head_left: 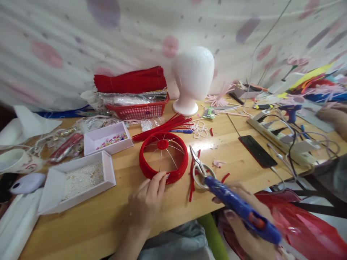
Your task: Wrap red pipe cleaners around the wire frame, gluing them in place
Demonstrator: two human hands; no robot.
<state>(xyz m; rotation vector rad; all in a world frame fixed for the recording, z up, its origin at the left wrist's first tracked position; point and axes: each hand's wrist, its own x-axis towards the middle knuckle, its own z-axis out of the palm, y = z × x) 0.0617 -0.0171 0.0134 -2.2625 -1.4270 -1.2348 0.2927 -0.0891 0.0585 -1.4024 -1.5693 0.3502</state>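
A round red band (183,169) with thin pale wires meeting at a red hub lies on the wooden table in front of me. At its near edge, my left hand (148,196) pinches the red rim between thumb and fingers. My right hand (244,224) is wrapped around a blue glue gun (235,202), whose front end points up and left. Just beyond that end lie scissors (199,164), with their loops partly behind the gun. Cut red strips (192,184) lie beside the scissors, and a bundle of red pipe cleaners (159,129) is behind the band.
White boxes hold beads (81,180) and coloured gems (112,141) on the left. A red basket (138,111) and white foam head (193,79) stand behind. On the right are a phone (257,151), power strip (279,139), cables and another person's hand (333,115).
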